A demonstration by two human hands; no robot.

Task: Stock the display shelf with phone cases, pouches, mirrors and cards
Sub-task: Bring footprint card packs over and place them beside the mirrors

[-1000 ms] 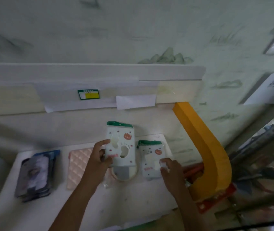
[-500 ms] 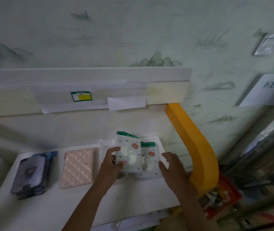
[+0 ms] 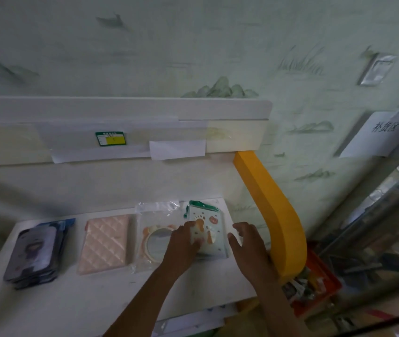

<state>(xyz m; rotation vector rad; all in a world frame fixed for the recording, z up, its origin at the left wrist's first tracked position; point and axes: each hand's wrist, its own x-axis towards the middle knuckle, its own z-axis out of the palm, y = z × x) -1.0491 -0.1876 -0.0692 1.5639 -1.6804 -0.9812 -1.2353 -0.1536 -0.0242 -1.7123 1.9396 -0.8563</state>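
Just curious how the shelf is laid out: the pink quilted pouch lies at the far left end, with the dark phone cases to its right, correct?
Not quite. The head view shows the order reversed: the dark phone cases sit at the far left end, and the pink quilted pouch lies to their right.

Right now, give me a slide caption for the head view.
Left hand presses paw-print card packs onto the white shelf beside a bagged mirror; right hand hovers alongside.

- White display shelf (image 3: 96,300) carries four lots, set in a row.
- Dark phone cases (image 3: 33,254), stacked at the left end.
- Pink quilted pouch (image 3: 104,244), flat beside them.
- Round mirror (image 3: 155,242) in a clear bag.
- Paw-print cards (image 3: 209,224), green-topped, near the right edge.
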